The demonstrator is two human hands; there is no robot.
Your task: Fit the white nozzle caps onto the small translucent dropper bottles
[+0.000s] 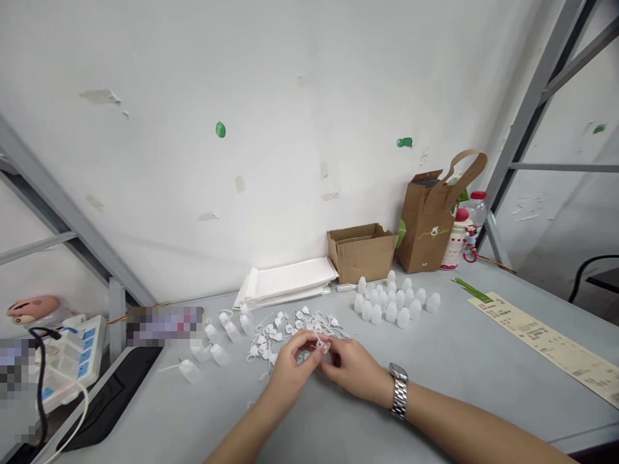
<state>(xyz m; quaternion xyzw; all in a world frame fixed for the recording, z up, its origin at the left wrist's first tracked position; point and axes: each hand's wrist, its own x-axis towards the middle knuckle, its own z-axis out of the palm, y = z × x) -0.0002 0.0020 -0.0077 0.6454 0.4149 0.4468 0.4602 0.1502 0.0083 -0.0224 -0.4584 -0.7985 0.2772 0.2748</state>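
Note:
My left hand (296, 364) and my right hand (355, 368) meet above the grey table, fingertips pinched together around a small white piece (320, 345) with a thin strip; its exact shape is partly hidden by the fingers. Just behind my left hand lies a loose pile of small white caps with thin straps (271, 332). Several frosted white bulb-shaped pieces (403, 317) stand grouped to the right of the pile. On the left, several similar pieces (218, 355) with caps and straps attached lie or lean on the table.
An open cardboard box (362, 258), a brown paper bag (425, 232) and bottles (454, 245) stand against the wall. White envelopes (290, 281) lie behind the pile. Label strips (541, 338) lie right; a power strip (80, 361) sits far left.

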